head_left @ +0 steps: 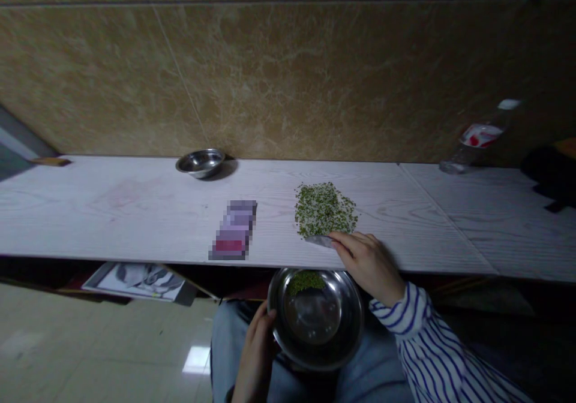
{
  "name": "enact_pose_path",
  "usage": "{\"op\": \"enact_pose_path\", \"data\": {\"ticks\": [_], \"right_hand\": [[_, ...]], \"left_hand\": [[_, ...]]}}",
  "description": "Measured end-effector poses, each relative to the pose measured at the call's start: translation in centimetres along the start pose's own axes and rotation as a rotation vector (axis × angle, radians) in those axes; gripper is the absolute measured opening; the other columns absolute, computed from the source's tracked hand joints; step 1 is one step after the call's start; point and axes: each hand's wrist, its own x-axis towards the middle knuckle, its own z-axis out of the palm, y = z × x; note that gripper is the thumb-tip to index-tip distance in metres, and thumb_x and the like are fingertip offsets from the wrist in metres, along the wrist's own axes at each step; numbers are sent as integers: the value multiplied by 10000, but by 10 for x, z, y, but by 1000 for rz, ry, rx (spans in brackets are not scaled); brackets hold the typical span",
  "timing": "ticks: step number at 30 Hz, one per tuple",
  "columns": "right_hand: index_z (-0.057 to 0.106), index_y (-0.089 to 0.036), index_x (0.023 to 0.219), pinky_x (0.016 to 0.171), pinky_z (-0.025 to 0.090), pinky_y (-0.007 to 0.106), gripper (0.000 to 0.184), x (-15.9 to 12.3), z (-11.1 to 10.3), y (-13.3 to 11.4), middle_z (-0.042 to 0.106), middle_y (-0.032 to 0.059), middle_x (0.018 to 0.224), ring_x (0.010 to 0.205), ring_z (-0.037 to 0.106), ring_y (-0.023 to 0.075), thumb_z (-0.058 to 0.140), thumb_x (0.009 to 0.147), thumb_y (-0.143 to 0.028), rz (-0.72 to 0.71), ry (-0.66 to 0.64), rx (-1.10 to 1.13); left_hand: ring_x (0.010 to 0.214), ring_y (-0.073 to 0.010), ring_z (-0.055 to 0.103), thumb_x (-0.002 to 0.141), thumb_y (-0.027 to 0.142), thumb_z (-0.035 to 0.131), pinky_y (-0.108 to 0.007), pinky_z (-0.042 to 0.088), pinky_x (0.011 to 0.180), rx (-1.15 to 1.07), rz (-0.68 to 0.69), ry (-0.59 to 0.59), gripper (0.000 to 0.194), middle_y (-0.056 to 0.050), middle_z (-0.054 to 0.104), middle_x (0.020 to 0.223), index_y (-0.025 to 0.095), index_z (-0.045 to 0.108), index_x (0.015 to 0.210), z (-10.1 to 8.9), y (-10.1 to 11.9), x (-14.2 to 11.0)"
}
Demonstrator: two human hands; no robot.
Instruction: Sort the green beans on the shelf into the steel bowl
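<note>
My left hand (261, 337) grips the left rim of a large steel bowl (353, 325), held at my lap below the table's front edge. A small heap of green grains (306, 282) lies inside the bowl, toward its far side. In my right hand (366, 260), fingers closed, is a thin, flat, greyish piece (319, 241); its exact kind cannot be made out. Its edge rests by the near side of a spread of small green grains (324, 208) on the tabletop. The right hand sits just above the table edge, over the bowl's upper right.
A pale wood-grain table (135, 211) runs along a tiled wall. On it stand a small steel bowl (200, 164), a blurred-out phone-like object (234, 232), a plastic bottle (479, 136) and a dark item (553, 172) at right. An open drawer (139, 280) juts out below left.
</note>
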Motion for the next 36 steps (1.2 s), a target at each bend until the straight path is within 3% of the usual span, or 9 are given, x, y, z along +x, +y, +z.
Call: {"op": "enact_pose_path", "data": {"ticks": [8, 16, 24, 30, 36], "right_hand": [[720, -211, 1119, 807, 524, 358, 247, 7, -2, 10, 786, 79, 1011, 896, 721, 217, 531, 964, -176, 29, 29, -21], [723, -204, 1124, 795, 539, 364, 264, 8, -2, 19, 786, 94, 974, 852, 717, 231, 507, 973, -227, 78, 149, -5], [705, -198, 1152, 787, 503, 353, 258, 7, 1, 13, 781, 96, 1018, 877, 710, 225, 516, 977, -211, 89, 75, -41], [708, -211, 1146, 778, 483, 349, 255, 0, -3, 7, 781, 83, 1008, 869, 703, 218, 517, 976, -204, 55, 70, -28], [707, -205, 1162, 763, 482, 355, 271, -4, -5, 8, 783, 89, 1004, 858, 708, 228, 507, 979, -197, 110, 96, -49]], "left_hand": [[1148, -364, 635, 781, 450, 706, -440, 522, 918, 2, 23, -16, 547, -142, 721, 1225, 166, 677, 1248, 8, 8, -5], [1131, -357, 647, 777, 463, 689, -442, 518, 922, 3, 6, 0, 595, -137, 723, 1226, 170, 656, 1294, 12, 1, -5], [1139, -351, 648, 769, 485, 700, -422, 521, 913, 12, -12, -27, 610, -137, 718, 1248, 175, 654, 1291, 12, -1, -4], [1123, -349, 652, 750, 498, 715, -411, 541, 859, 24, -1, -1, 584, -132, 728, 1226, 198, 689, 1250, 14, -3, -6], [1116, -339, 648, 755, 455, 718, -357, 544, 793, 1, -1, -31, 512, -110, 725, 1236, 213, 694, 1206, 17, 0, -6]]}}
